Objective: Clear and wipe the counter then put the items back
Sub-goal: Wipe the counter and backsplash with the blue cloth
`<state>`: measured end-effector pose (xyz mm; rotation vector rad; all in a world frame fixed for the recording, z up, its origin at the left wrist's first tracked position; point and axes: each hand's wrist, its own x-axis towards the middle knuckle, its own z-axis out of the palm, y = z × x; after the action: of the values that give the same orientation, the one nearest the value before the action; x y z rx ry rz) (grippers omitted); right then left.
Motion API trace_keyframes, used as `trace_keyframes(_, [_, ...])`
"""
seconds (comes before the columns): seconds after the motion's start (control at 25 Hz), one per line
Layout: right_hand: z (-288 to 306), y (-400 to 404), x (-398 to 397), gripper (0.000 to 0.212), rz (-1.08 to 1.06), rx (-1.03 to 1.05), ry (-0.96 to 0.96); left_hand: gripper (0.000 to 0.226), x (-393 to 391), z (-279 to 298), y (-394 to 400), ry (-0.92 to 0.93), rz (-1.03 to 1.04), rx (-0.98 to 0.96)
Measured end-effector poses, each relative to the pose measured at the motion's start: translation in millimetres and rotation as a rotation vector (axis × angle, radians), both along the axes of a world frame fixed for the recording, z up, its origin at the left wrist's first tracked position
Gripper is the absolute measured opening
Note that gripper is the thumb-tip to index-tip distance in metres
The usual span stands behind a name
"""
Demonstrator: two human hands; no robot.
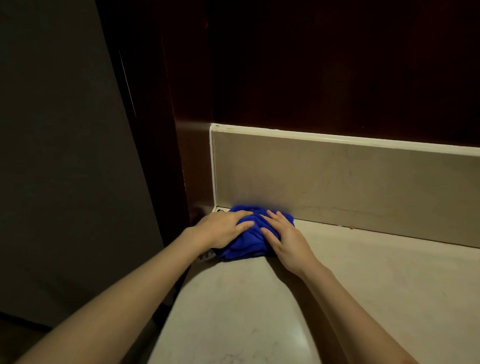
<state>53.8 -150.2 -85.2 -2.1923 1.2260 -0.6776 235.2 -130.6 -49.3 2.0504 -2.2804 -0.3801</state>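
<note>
1. The blue microfibre cloth lies bunched in the far left corner of the counter, its far edge touching the beige upstand and its left edge at the counter's end.
2. The left hand lies on the cloth's left half, fingers fairly straight and pointing right, pressing down, not clutching.
3. The right hand lies on the cloth's right half, fingers spread and pointing far-left, also flat on the fabric; neither grip closes round the cloth.
4. The cloth sits directly under both grips, its longer run going from near to far. Both hands are equally close, so either could lead.
5. The corner blocks any stroke to the far or left side, so in my judgement the next wipe must go right along the upstand or back toward the near edge.
6. The counter is pale, marbled stone with a glossy patch near the viewer. A small red speck lies at the foot of the upstand, well right of the cloth.
7. Dark wood panelling rises behind, and a dark panel stands on the left; the room is dim.
</note>
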Motion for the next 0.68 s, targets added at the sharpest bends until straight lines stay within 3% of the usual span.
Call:
trace_keyframes(0.24, [3, 52, -6, 0.045, 0.036, 0.009, 0.009, 0.051, 4, 2, 51, 0.024, -0.088, -0.002])
trace_keyframes(0.68, [1, 207, -24, 0.055, 0.162, -0.043, 0.099, 0.054, 10, 2, 214, 0.344, -0.032, 0.113])
